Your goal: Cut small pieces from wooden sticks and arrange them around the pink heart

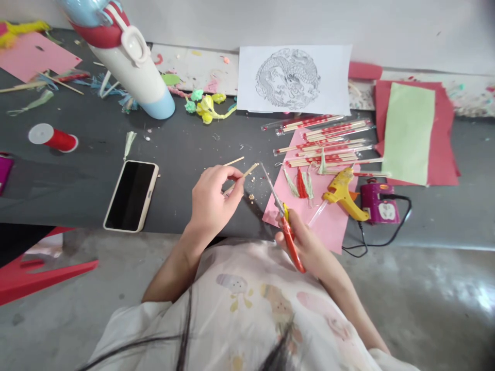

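Note:
Between the thumb and fingers of my left hand (217, 198) is a thin wooden stick (250, 170), its free end pointing up and right. My right hand (303, 239) is closed around the red handle of a pair of scissors (289, 238), whose blades point up and left, just right of the stick's end. The blades look closed and do not touch the stick. Small cut bits (251, 197) lie on the dark table below the stick. Another stick (234, 161) lies behind my left hand.
A phone (130, 196), red thread spool (54, 138) and bottle (131, 67) are on the left. On the right are wrapped chopsticks (328, 139), pink paper (332, 226), a yellow glue gun (344, 193), a purple power block (379, 203) and green paper (409, 134). A dragon drawing (294, 77) lies behind.

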`<action>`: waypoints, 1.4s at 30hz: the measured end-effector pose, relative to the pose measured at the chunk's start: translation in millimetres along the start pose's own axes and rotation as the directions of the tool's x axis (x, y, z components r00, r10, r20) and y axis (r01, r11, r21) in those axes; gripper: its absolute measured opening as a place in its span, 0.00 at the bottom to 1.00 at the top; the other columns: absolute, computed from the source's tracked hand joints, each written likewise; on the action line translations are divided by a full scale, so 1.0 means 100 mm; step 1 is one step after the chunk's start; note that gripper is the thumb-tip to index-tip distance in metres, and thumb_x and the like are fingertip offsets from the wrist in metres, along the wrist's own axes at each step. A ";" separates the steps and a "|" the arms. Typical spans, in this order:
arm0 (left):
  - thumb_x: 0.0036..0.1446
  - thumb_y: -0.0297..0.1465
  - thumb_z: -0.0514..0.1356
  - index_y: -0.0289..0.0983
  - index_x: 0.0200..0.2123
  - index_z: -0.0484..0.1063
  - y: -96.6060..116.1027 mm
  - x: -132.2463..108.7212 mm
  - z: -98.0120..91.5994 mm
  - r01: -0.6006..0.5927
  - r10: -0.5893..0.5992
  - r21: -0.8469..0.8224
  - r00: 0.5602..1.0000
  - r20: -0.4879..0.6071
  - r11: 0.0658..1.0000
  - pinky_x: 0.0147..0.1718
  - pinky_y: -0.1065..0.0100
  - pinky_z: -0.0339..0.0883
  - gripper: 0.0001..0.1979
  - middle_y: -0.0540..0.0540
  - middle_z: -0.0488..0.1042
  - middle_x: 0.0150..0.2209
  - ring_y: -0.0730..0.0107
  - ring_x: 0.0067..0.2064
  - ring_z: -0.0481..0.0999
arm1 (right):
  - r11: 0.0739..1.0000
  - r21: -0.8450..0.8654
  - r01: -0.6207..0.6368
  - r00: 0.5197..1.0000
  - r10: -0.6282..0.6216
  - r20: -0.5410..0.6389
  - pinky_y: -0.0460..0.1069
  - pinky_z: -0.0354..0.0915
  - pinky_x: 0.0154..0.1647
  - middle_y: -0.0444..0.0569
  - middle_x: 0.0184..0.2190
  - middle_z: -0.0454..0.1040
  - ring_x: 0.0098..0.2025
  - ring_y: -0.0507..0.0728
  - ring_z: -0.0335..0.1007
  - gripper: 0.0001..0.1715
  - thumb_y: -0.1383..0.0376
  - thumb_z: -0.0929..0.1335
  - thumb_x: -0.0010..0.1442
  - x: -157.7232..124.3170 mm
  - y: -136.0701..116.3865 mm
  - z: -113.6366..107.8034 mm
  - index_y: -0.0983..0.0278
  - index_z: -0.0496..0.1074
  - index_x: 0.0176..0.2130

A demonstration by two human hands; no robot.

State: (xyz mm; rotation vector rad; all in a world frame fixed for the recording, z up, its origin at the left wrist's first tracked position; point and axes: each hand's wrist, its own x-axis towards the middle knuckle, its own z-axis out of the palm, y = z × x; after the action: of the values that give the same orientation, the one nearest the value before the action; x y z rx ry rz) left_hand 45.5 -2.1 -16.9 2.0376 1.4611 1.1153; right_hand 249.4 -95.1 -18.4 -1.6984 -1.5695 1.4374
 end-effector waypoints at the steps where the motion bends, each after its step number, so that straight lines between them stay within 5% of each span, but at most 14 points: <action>1: 0.60 0.26 0.59 0.40 0.34 0.71 0.01 0.00 0.00 0.003 -0.003 -0.005 1.000 -0.002 1.000 0.39 0.66 0.67 0.03 0.51 0.76 0.33 0.70 0.36 0.74 | 1.000 -0.002 0.007 1.000 -0.007 0.005 0.50 0.60 0.27 0.39 0.27 0.63 0.26 0.53 0.57 0.15 0.55 0.65 0.62 0.00 -0.02 0.01 0.58 0.53 0.37; 18: 0.61 0.25 0.59 0.41 0.34 0.70 0.04 0.01 -0.08 -0.089 0.082 0.080 0.993 0.081 0.993 0.40 0.68 0.65 0.05 0.52 0.76 0.34 0.69 0.37 0.72 | 1.000 -0.018 -0.012 1.000 0.012 0.023 0.49 0.60 0.28 0.42 0.29 0.69 0.28 0.54 0.61 0.17 0.55 0.66 0.61 0.02 -0.08 0.03 0.57 0.52 0.34; 42: 0.62 0.24 0.58 0.40 0.35 0.71 0.02 0.03 -0.14 -0.145 0.129 0.110 0.982 0.135 0.983 0.41 0.68 0.65 0.05 0.51 0.76 0.35 0.69 0.39 0.74 | 1.000 -0.012 -0.029 0.998 0.029 0.050 0.48 0.60 0.30 0.39 0.27 0.63 0.27 0.52 0.57 0.15 0.56 0.65 0.62 -0.01 -0.09 0.01 0.57 0.52 0.36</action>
State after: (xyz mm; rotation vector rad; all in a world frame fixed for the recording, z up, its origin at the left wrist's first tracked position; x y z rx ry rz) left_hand 36.3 -1.6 -6.2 2.2776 1.3712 0.9489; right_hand 244.0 -93.8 -11.1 -1.7108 -1.5887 1.4988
